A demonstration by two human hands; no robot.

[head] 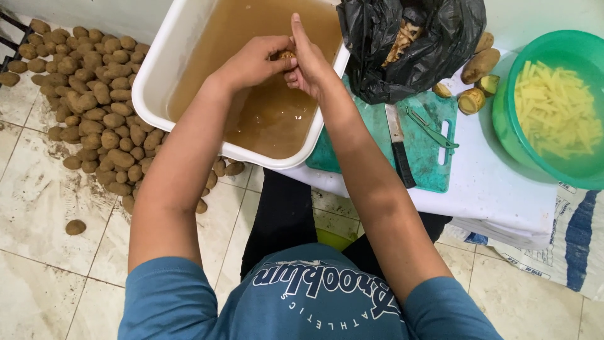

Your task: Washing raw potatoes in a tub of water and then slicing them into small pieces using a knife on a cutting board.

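Both my hands meet over a white rectangular tub [151, 75] of brown murky water. My left hand [251, 62] curls around a small brown potato [287, 55], and my right hand [307, 60] presses against the same potato from the right, index finger pointing up. Only a sliver of the potato shows between the fingers. Both forearms reach up from the bottom of the view.
A heap of unpeeled potatoes [94, 101] lies on the tiled floor at left. A teal cutting board [425, 135] carries a knife [397, 146] and a peeler [431, 129]. A black bag of peelings [409, 44] and a green bowl of cut potato strips [557, 113] stand to the right.
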